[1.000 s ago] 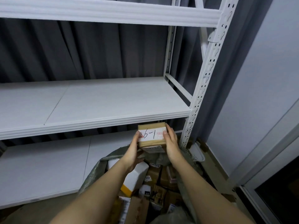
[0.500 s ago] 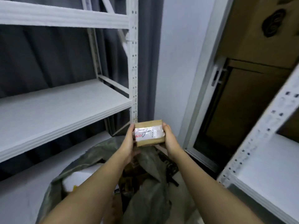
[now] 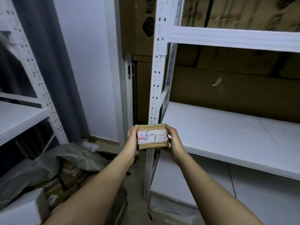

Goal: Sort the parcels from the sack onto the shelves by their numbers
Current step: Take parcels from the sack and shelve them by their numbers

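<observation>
view swung right; parcel (image 3: 152, 136) held level, long axis sideways.

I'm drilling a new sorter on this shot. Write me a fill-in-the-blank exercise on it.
1. The parcel is held by ____ hands.
2. Its white label reads 6-____.
3. The sack lies to the parcel's lower ____.
4. The white rack nearest the parcel stands on the ____.

Missing words: both; 1; left; right

Your single head camera looks forward and slightly down from your own eye level, close over both outstretched forearms, facing the white upright (image 3: 155, 88) with the right-hand shelf (image 3: 235, 143) near.
</observation>
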The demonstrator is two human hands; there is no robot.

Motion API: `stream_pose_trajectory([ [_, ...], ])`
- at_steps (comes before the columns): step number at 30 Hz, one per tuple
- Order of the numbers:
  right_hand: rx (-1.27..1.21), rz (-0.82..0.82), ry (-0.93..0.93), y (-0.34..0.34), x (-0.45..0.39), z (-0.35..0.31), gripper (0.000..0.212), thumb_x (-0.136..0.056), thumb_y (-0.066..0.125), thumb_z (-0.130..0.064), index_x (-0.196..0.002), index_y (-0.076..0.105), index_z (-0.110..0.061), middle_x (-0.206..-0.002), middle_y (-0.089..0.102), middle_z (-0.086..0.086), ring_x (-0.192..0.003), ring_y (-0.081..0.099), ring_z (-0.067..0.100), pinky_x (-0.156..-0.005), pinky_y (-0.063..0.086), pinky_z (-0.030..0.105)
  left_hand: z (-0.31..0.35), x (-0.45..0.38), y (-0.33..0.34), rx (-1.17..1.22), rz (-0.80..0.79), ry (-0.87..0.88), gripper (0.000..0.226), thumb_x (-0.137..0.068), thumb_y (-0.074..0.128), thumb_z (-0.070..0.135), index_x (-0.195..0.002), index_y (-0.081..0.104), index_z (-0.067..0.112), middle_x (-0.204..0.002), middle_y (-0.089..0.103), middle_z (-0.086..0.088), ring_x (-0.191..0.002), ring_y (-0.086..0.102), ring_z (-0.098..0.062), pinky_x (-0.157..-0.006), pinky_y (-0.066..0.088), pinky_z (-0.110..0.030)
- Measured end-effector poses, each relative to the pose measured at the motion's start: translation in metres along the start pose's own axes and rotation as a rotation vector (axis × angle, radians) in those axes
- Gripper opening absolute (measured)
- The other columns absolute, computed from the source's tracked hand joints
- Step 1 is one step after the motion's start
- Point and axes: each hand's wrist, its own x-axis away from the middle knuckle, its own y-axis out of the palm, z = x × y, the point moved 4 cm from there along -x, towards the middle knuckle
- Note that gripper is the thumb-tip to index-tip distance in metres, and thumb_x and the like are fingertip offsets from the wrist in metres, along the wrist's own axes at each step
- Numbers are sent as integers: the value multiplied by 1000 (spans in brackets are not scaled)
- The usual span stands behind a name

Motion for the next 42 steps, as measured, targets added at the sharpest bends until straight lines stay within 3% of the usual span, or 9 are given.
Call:
stream_pose_trajectory([
  [2, -32, 57, -17, -42, 12, -6, 41, -98, 37, -49, -126, 47, -21, -111, 66, 5, -100, 63, 16, -91, 52, 42, -5, 11, 41, -37, -114, 5, 50, -96, 34, 53, -129, 52, 20, -106, 71, -8, -93, 68, -21, -66, 52, -27],
  [8, -92, 190, -84, -173, 53, -29, 32, -97, 41, -48, -118, 47, -24, -113, 62, 3, -109, 60, 22, -92, 51, 49, -36, 44, 175, -47, -280, -4, 45, -95, 33, 49, -80, 67, 23, -71, 74, -2, -60, 70, -11, -54, 52, -21],
  [13, -78, 294, -109, -298, 93, -42, 27, -98, 40, -49, -112, 48, -28, -105, 61, -5, -98, 58, 11, -73, 48, 30, -75, 88, 296, -60, -391, -26, 49, -92, 30, 48, -84, 70, 21, -85, 75, -8, -78, 67, -22, -67, 49, -31],
  [19, -43, 437, -122, -465, 152, -61, 34, -98, 40, -50, -117, 45, -23, -100, 61, -2, -88, 60, 12, -64, 47, 25, -135, 152, 454, -124, -518, -52, 51, -94, 27, 48, -89, 68, 19, -83, 75, -7, -80, 67, -22, -79, 49, -34],
  [25, -33, 579, -139, -594, 200, -72, 43, -96, 39, -55, -126, 44, -24, -110, 63, 0, -103, 60, 14, -85, 50, 33, -179, 206, 577, -176, -693, -90, 52, -96, 28, 58, -95, 68, 25, -87, 76, -4, -90, 68, -20, -92, 46, -37],
  [30, -63, 704, -175, -687, 226, -76, 44, -97, 40, -53, -127, 48, -22, -119, 63, 1, -111, 59, 17, -104, 44, 44, -207, 235, 669, -201, -801, -111, 44, -98, 32, 51, -94, 66, 23, -78, 75, 1, -73, 69, -12, -78, 49, -28],
  [36, -90, 768, -174, -787, 236, -86, 47, -99, 39, -49, -131, 54, -18, -127, 63, 7, -119, 57, 23, -109, 40, 47, -249, 249, 777, -218, -838, -146, 46, -99, 33, 45, -124, 58, 15, -105, 71, -10, -87, 66, -19, -76, 49, -29],
  [38, -69, 796, -155, -822, 235, -91, 47, -99, 39, -49, -130, 57, -18, -123, 65, 7, -116, 60, 22, -104, 46, 43, -265, 248, 816, -216, -846, -153, 46, -99, 33, 44, -128, 56, 15, -112, 69, -13, -95, 66, -23, -78, 51, -30],
  [42, -115, 826, -143, -889, 227, -102, 37, -101, 40, -39, -113, 63, -13, -86, 76, 0, -77, 72, 10, -56, 55, 18, -287, 243, 886, -226, -839, -200, 45, -98, 37, 44, -126, 58, 15, -116, 67, -15, -107, 64, -30, -97, 49, -41],
])
